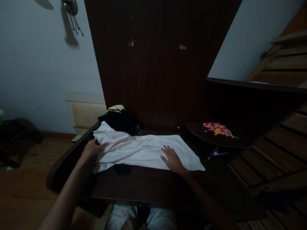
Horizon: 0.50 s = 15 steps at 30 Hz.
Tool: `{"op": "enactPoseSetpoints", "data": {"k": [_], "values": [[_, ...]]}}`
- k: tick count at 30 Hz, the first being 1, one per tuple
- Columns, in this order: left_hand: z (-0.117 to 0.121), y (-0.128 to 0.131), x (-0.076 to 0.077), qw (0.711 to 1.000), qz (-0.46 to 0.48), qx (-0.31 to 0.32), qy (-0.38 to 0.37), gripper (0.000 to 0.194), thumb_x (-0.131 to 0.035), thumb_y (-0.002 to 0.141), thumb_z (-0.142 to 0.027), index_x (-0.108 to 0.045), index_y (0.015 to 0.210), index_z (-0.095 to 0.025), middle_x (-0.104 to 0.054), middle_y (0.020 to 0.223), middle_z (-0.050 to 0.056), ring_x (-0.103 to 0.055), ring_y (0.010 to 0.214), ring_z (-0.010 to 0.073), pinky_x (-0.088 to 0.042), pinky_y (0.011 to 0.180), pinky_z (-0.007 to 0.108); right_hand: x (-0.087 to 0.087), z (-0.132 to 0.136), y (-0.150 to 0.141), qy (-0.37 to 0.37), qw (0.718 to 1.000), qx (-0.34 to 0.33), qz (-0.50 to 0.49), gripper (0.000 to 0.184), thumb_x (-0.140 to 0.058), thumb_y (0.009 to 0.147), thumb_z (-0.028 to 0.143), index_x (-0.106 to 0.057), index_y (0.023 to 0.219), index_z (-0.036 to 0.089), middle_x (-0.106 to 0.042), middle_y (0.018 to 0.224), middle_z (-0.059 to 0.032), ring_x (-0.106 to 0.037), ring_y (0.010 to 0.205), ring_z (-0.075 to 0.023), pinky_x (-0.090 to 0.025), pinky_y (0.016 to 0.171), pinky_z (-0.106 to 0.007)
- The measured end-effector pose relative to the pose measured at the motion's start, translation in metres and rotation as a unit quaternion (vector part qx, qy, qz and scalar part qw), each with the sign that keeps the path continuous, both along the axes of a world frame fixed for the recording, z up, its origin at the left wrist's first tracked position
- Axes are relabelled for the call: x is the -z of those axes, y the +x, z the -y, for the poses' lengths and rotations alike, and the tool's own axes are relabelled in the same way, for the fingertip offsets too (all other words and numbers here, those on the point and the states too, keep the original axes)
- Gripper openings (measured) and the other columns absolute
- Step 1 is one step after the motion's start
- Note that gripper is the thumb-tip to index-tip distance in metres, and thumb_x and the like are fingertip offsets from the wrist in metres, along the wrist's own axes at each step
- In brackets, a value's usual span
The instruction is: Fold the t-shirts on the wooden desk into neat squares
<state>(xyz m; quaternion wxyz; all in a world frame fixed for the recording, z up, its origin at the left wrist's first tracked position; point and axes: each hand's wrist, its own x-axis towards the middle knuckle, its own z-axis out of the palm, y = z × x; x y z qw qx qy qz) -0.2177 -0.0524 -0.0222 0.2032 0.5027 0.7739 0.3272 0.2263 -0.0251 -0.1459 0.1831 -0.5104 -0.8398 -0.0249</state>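
A long white cloth point(144, 148), wrinkled at its left part and flatter at its right, lies across the dark wooden desk point(144, 185). It may be a folded garment; its kind does not show clearly. At its left end rests my left hand point(93, 149), thumb and fingers apart and touching the fabric. Flat on the right part is my right hand point(173, 159), palm down with fingers stretched out. A small dark piece of fabric point(123, 169) sticks out from under the cloth's front edge.
Black clothing point(122, 121) and a yellow patterned cloth point(115, 108) are heaped behind the left end. Colourful small pieces point(218, 129) lie on a curved shelf point(199, 131) at the right. A tall dark panel point(155, 70) rises behind the desk; wooden slats point(266, 159) stand right.
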Motion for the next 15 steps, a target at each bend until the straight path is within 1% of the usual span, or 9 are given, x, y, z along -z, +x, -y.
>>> {"op": "enactPoseSetpoints", "data": {"k": [2, 3, 7, 9, 10, 12, 13, 14, 15], "values": [[0.007, 0.004, -0.005, 0.999, 0.027, -0.003, 0.021, 0.047, -0.068, 0.055, -0.063, -0.059, 0.060, -0.017, -0.063, 0.059, 0.006, -0.063, 0.065, 0.0250, -0.044, 0.052, 0.028, 0.000, 0.000, 0.000, 0.002, 1.000, 0.001, 0.001, 0.049, -0.040, 0.098, 0.042, -0.053, 0.140, 0.020, -0.045, 0.150, -0.0094, -0.037, 0.142, -0.0275, -0.030, 0.116, -0.049], [0.010, 0.006, -0.009, 0.998, 0.047, -0.007, 0.045, 0.048, -0.067, 0.057, -0.063, -0.060, 0.062, -0.016, -0.062, 0.059, 0.005, -0.061, 0.063, 0.0230, -0.043, 0.052, 0.028, -0.001, 0.000, 0.000, 0.003, 1.000, 0.001, 0.001, 0.049, -0.040, 0.098, 0.041, -0.053, 0.140, 0.020, -0.045, 0.150, -0.0095, -0.037, 0.142, -0.0274, -0.030, 0.116, -0.049], [0.024, 0.010, -0.031, 0.974, 0.146, -0.035, 0.170, 0.049, -0.070, 0.059, -0.058, -0.064, 0.081, -0.014, -0.068, 0.076, 0.006, -0.060, 0.069, 0.0187, -0.047, 0.058, 0.026, -0.001, 0.000, -0.001, 0.003, 1.000, 0.002, 0.000, 0.048, -0.041, 0.098, 0.042, -0.054, 0.140, 0.021, -0.045, 0.150, -0.0090, -0.038, 0.142, -0.0267, -0.030, 0.116, -0.047], [0.029, 0.007, -0.042, 0.956, 0.176, -0.080, 0.222, 0.053, -0.076, 0.055, -0.050, -0.061, 0.091, -0.014, -0.067, 0.080, 0.005, -0.060, 0.070, 0.0173, -0.048, 0.059, 0.026, -0.001, 0.000, -0.001, 0.002, 1.000, 0.004, -0.003, 0.048, -0.042, 0.098, 0.042, -0.055, 0.139, 0.021, -0.046, 0.149, -0.0089, -0.038, 0.141, -0.0267, -0.030, 0.116, -0.047], [0.031, 0.005, -0.046, 0.945, 0.186, -0.103, 0.250, 0.059, -0.079, 0.053, -0.046, -0.058, 0.098, -0.015, -0.067, 0.080, 0.004, -0.060, 0.068, 0.0166, -0.048, 0.058, 0.025, -0.001, 0.000, -0.001, 0.001, 1.000, 0.005, -0.004, 0.047, -0.043, 0.098, 0.042, -0.055, 0.139, 0.021, -0.046, 0.149, -0.0089, -0.038, 0.141, -0.0268, -0.030, 0.116, -0.047], [0.036, -0.002, -0.052, 0.924, 0.188, -0.130, 0.306, 0.076, -0.081, 0.050, -0.044, -0.051, 0.114, -0.015, -0.063, 0.076, 0.000, -0.059, 0.062, 0.0149, -0.048, 0.055, 0.025, -0.002, 0.000, -0.002, -0.001, 1.000, 0.005, -0.006, 0.047, -0.043, 0.098, 0.041, -0.055, 0.138, 0.022, -0.047, 0.149, -0.0091, -0.038, 0.141, -0.0270, -0.030, 0.116, -0.048], [0.038, -0.005, -0.053, 0.920, 0.171, -0.128, 0.328, 0.081, -0.081, 0.051, -0.045, -0.049, 0.119, -0.015, -0.061, 0.073, -0.002, -0.057, 0.060, 0.0141, -0.047, 0.054, 0.024, -0.003, 0.001, -0.002, -0.002, 1.000, 0.005, -0.007, 0.047, -0.043, 0.098, 0.040, -0.055, 0.139, 0.022, -0.047, 0.149, -0.0093, -0.038, 0.141, -0.0271, -0.030, 0.116, -0.049], [0.041, -0.008, -0.054, 0.921, 0.141, -0.119, 0.342, 0.080, -0.080, 0.053, -0.049, -0.050, 0.120, -0.016, -0.060, 0.072, -0.003, -0.056, 0.060, 0.0137, -0.047, 0.054, 0.024, -0.004, 0.001, -0.002, -0.004, 1.000, 0.004, -0.007, 0.047, -0.043, 0.097, 0.040, -0.055, 0.139, 0.021, -0.046, 0.149, -0.0095, -0.038, 0.141, -0.0272, -0.030, 0.116, -0.049], [0.044, -0.011, -0.055, 0.926, 0.104, -0.106, 0.347, 0.074, -0.077, 0.057, -0.053, -0.054, 0.117, -0.016, -0.059, 0.072, -0.003, -0.056, 0.061, 0.0136, -0.046, 0.054, 0.023, -0.005, 0.002, -0.003, -0.007, 1.000, 0.005, -0.006, 0.047, -0.043, 0.097, 0.040, -0.055, 0.138, 0.021, -0.046, 0.149, -0.0096, -0.038, 0.141, -0.0273, -0.030, 0.116, -0.049]]}}
